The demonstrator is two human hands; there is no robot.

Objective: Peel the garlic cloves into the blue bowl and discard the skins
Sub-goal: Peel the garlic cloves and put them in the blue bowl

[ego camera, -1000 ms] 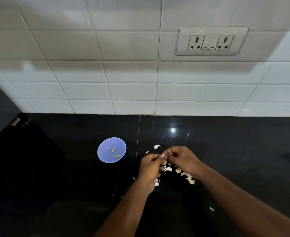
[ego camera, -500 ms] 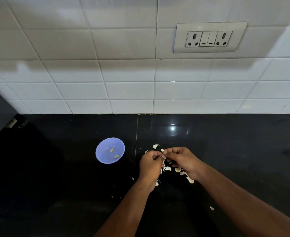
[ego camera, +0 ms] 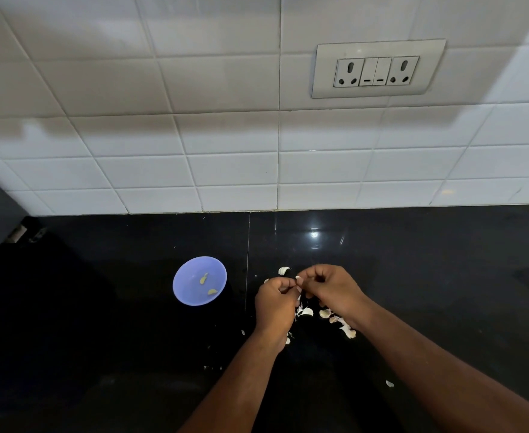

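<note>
Left hand [ego camera: 276, 303] and right hand [ego camera: 335, 289] meeting fingertip to fingertip, both curled tight, pinching one garlic clove [ego camera: 298, 279] between them, loose skins [ego camera: 338, 320] on black counter [ego camera: 444, 276] beneath, blue bowl [ego camera: 191, 296] just left holding two peeled cloves [ego camera: 203, 279]

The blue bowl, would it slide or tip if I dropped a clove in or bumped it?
The blue bowl looks small, thin and probably plastic, holding only two peeled cloves, so it is likely light. On the glossy black counter it would probably slide at a nudge. Its shallow rounded shape suggests a knock on the rim might rock it.
</note>
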